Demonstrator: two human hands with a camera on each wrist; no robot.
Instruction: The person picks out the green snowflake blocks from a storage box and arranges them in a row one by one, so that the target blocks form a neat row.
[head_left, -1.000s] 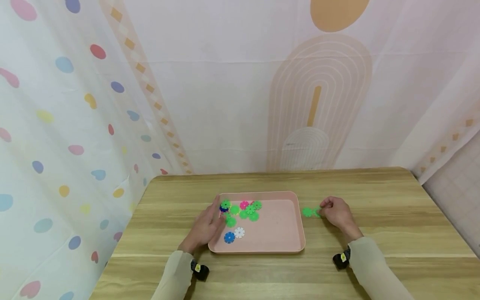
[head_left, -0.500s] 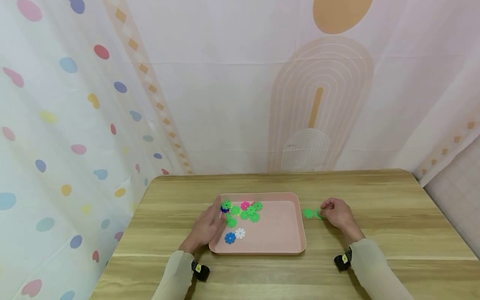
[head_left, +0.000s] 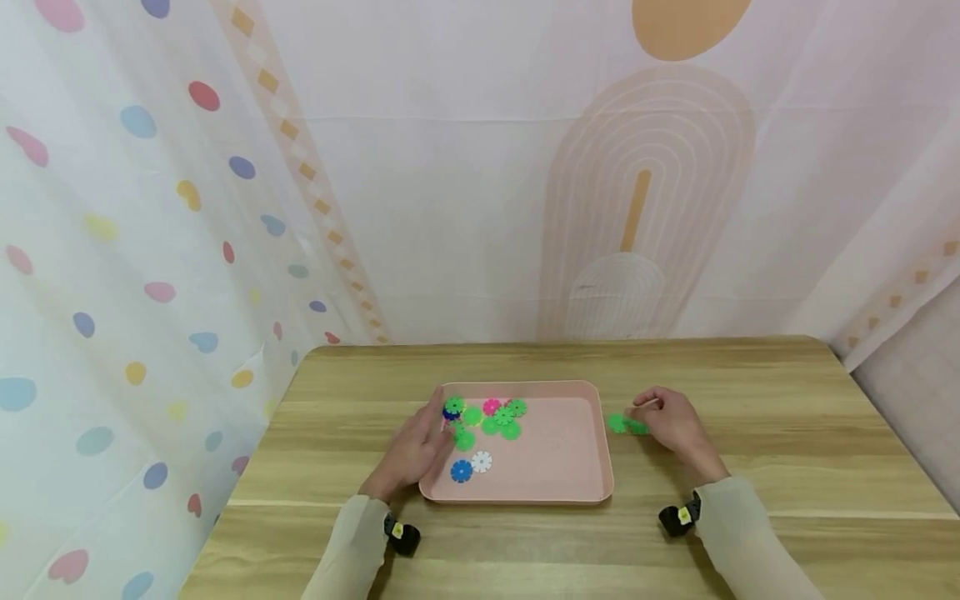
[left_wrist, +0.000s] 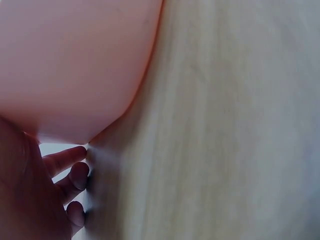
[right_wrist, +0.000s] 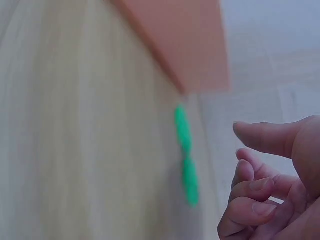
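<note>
My left hand (head_left: 414,448) holds the left side of the pink tray (head_left: 558,446), its thumb over the rim and its other fingers along the outside wall. In the left wrist view the fingertips (left_wrist: 78,175) reach down beside the tray wall. My right hand (head_left: 673,421) hovers right of the tray, just above two notched green plastic discs (head_left: 617,423) that lie end to end on the table. Seen from the right wrist, the thumb stands apart from loosely curled fingers, nothing is between them, and the green pair (right_wrist: 183,131) lies apart from the hand.
Inside the tray, several green notched discs (head_left: 511,430) cluster at the back left with a pink disc (head_left: 491,407). A blue disc (head_left: 461,471) and a white disc (head_left: 482,462) lie nearer the front. A patterned curtain (head_left: 450,208) hangs behind the wooden table (head_left: 525,550).
My right hand, earlier with its fingertips at the right green disc, has come off it slightly up and left, so more of that disc shows. My left hand stays at the tray.
</note>
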